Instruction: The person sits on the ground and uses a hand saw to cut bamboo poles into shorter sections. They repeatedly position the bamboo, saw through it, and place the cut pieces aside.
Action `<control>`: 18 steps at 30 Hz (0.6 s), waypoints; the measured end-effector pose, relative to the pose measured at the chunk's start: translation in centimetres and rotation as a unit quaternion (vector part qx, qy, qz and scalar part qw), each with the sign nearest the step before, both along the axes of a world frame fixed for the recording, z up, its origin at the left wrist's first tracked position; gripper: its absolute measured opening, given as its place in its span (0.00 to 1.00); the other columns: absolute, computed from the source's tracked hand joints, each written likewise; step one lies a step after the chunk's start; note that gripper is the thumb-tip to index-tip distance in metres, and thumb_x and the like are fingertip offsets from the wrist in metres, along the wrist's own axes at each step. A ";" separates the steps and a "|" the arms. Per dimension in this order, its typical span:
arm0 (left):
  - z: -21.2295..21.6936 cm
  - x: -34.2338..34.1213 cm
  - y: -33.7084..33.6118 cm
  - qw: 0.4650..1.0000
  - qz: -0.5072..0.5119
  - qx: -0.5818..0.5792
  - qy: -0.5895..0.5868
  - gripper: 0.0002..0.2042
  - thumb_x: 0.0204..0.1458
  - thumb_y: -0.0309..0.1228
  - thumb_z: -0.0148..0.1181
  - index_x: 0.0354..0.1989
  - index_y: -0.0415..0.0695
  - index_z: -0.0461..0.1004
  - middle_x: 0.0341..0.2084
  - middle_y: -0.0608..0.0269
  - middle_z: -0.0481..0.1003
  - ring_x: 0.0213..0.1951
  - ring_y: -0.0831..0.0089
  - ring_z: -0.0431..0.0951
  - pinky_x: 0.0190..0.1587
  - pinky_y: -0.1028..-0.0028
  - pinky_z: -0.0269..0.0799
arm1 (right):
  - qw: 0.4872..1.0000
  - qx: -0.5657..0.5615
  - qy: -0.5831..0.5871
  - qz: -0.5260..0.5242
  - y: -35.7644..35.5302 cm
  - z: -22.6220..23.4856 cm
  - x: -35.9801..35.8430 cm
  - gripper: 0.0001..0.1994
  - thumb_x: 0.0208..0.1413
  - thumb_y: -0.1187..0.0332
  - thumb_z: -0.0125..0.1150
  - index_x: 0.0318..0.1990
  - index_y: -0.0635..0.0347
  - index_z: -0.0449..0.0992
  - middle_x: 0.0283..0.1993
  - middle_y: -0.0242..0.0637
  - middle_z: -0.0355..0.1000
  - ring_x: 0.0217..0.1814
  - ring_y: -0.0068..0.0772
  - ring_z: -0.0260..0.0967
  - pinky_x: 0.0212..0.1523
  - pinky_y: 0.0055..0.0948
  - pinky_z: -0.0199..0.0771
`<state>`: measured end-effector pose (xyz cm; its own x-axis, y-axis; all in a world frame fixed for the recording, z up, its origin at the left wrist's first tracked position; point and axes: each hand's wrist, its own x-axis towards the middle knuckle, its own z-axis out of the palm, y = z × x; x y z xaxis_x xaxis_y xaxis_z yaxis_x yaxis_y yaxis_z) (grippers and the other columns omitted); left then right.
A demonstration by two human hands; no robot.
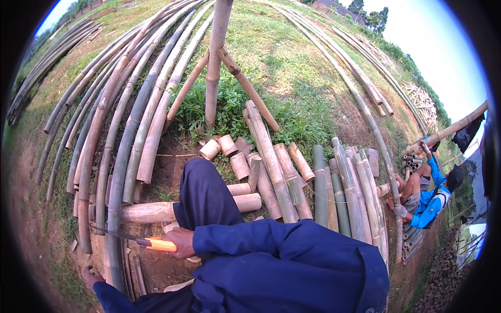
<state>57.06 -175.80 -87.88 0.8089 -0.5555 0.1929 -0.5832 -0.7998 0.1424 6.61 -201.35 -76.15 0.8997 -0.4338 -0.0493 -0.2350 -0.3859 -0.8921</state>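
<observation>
My right hand (181, 243) is closed round the orange handle of a handsaw (160, 244). The saw's thin dark blade points left and lies across a long greenish bamboo pole (116, 214) near its lower end; whether its teeth touch the pole I cannot tell. Lower left, my left hand (93, 276) is beside that pole, fingers loosely bent and apart, with nothing visible in them. A thick bamboo log (148, 213) lies crosswise under the pole ends, passing behind my bent knee.
Cut bamboo pieces (240, 167) lie ahead, and several short lengths (355, 193) are at my right. A bamboo post (214, 78) with slanted braces stands in front. Far right, a person in a blue jacket (430, 203) sits by a long pole. Long poles (355, 86) stretch across the grass.
</observation>
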 end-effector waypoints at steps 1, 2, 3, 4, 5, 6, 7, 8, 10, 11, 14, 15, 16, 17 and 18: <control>-0.6 1.7 1.3 1.000 -0.012 -0.019 -0.015 0.13 0.49 0.18 0.57 0.44 0.46 0.73 0.49 0.58 0.75 0.35 0.58 0.80 0.42 0.58 0.76 | 1.000 -0.008 -0.012 0.009 0.1 0.2 0.6 0.07 0.50 0.69 0.65 0.34 0.62 0.77 0.30 0.55 0.77 0.38 0.63 0.77 0.40 0.53 0.74; -1.6 3.1 2.6 0.999 -0.024 -0.039 -0.026 0.14 0.49 0.19 0.57 0.44 0.47 0.74 0.49 0.58 0.75 0.35 0.59 0.80 0.42 0.59 0.76 | 1.000 -0.016 -0.020 0.018 0.1 0.3 1.1 0.08 0.50 0.69 0.66 0.34 0.62 0.77 0.29 0.55 0.77 0.39 0.63 0.77 0.40 0.54 0.74; -2.0 2.8 2.3 0.999 -0.014 -0.028 0.005 0.13 0.49 0.20 0.58 0.44 0.47 0.74 0.49 0.58 0.75 0.37 0.58 0.81 0.43 0.58 0.76 | 1.000 -0.014 -0.021 0.012 0.0 0.1 1.1 0.08 0.50 0.68 0.65 0.34 0.62 0.77 0.30 0.55 0.76 0.39 0.63 0.77 0.40 0.54 0.74; -1.4 2.7 1.8 0.999 0.002 -0.017 0.030 0.13 0.49 0.21 0.58 0.44 0.47 0.74 0.49 0.58 0.76 0.38 0.58 0.81 0.43 0.58 0.76 | 0.999 -0.013 -0.027 0.013 -0.1 -0.1 1.3 0.08 0.50 0.68 0.65 0.35 0.62 0.77 0.30 0.55 0.76 0.39 0.64 0.77 0.40 0.54 0.74; -0.9 2.5 1.3 0.998 0.020 -0.007 0.056 0.13 0.49 0.22 0.59 0.44 0.48 0.74 0.49 0.58 0.76 0.39 0.58 0.81 0.43 0.58 0.76 | 0.999 -0.011 -0.033 0.016 -0.3 -0.4 1.3 0.08 0.50 0.68 0.65 0.35 0.62 0.77 0.30 0.56 0.76 0.39 0.64 0.77 0.40 0.54 0.74; 0.6 -0.7 -2.4 0.998 0.020 -0.007 0.067 0.13 0.48 0.22 0.59 0.44 0.48 0.75 0.47 0.57 0.77 0.43 0.53 0.81 0.45 0.56 0.75 | 1.000 -0.014 0.005 0.026 -0.9 -0.8 0.6 0.09 0.51 0.67 0.65 0.37 0.61 0.77 0.32 0.56 0.77 0.40 0.64 0.76 0.42 0.54 0.74; 0.2 0.2 0.2 0.999 -0.012 -0.019 -0.034 0.14 0.47 0.23 0.59 0.44 0.47 0.75 0.46 0.56 0.77 0.44 0.49 0.81 0.46 0.53 0.76 | 0.999 -0.010 -0.031 0.033 -0.7 0.5 1.1 0.09 0.52 0.67 0.64 0.38 0.61 0.76 0.32 0.55 0.77 0.39 0.63 0.76 0.41 0.53 0.73; 2.5 -2.5 -2.5 1.000 -0.001 0.002 0.013 0.14 0.46 0.23 0.60 0.43 0.47 0.76 0.46 0.53 0.78 0.46 0.50 0.81 0.48 0.53 0.76 | 0.999 0.019 -0.035 0.014 -0.8 0.2 0.5 0.08 0.53 0.67 0.65 0.36 0.61 0.76 0.29 0.52 0.76 0.36 0.62 0.76 0.39 0.51 0.73; 4.3 -3.4 -3.3 0.982 0.067 -0.030 0.174 0.15 0.47 0.25 0.64 0.46 0.45 0.78 0.47 0.47 0.78 0.49 0.48 0.80 0.54 0.57 0.75 | 0.999 0.027 -0.039 0.018 -1.1 -1.1 0.6 0.07 0.56 0.68 0.64 0.35 0.61 0.76 0.28 0.49 0.75 0.34 0.59 0.75 0.37 0.48 0.73; 5.2 -3.9 -2.4 0.987 0.075 0.012 0.138 0.15 0.48 0.26 0.65 0.47 0.44 0.79 0.49 0.47 0.79 0.50 0.49 0.81 0.56 0.58 0.76 | 0.997 0.006 -0.065 0.033 -1.1 -1.7 0.9 0.07 0.56 0.67 0.65 0.38 0.60 0.76 0.29 0.48 0.75 0.34 0.59 0.75 0.37 0.48 0.73; 3.7 -3.4 -0.8 0.979 0.042 -0.040 0.193 0.16 0.48 0.28 0.67 0.47 0.43 0.82 0.46 0.47 0.83 0.52 0.51 0.83 0.58 0.58 0.77 | 0.999 0.024 -0.002 0.045 -1.4 0.4 0.5 0.11 0.56 0.68 0.67 0.45 0.58 0.76 0.32 0.49 0.76 0.36 0.59 0.76 0.39 0.48 0.74; 4.1 -4.1 -1.7 0.976 0.041 -0.035 0.213 0.16 0.47 0.28 0.67 0.46 0.42 0.83 0.46 0.47 0.83 0.51 0.52 0.83 0.58 0.59 0.77 | 0.999 0.022 -0.020 0.041 -1.3 0.4 0.5 0.11 0.56 0.68 0.67 0.45 0.58 0.76 0.32 0.49 0.76 0.37 0.59 0.76 0.39 0.47 0.75; 4.4 -4.5 -2.5 0.972 0.037 -0.030 0.232 0.16 0.47 0.28 0.67 0.46 0.42 0.83 0.45 0.47 0.83 0.51 0.52 0.83 0.58 0.59 0.77 | 0.998 0.020 -0.039 0.035 -1.1 0.6 0.5 0.11 0.57 0.68 0.67 0.44 0.58 0.76 0.32 0.49 0.76 0.37 0.58 0.77 0.39 0.47 0.75; 3.0 -3.3 -1.7 0.967 0.034 -0.043 0.251 0.16 0.47 0.28 0.68 0.46 0.41 0.83 0.43 0.48 0.84 0.48 0.54 0.84 0.56 0.59 0.78 | 0.998 0.017 -0.058 0.028 -1.2 0.8 0.6 0.10 0.57 0.67 0.67 0.44 0.59 0.76 0.32 0.49 0.76 0.37 0.58 0.77 0.39 0.46 0.75; 2.0 -2.2 -0.6 0.963 0.047 -0.055 0.260 0.16 0.47 0.28 0.68 0.46 0.41 0.83 0.42 0.48 0.84 0.48 0.54 0.84 0.55 0.60 0.79 | 0.998 0.028 -0.047 0.037 -1.2 0.7 1.0 0.10 0.57 0.67 0.67 0.44 0.59 0.76 0.32 0.49 0.76 0.37 0.58 0.77 0.39 0.46 0.75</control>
<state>54.90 -176.42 -85.92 0.8581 -0.4737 -0.1983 -0.3357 -0.8096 0.4816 7.63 -202.56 -75.45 0.9311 -0.3644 0.0155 -0.1208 -0.3482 -0.9296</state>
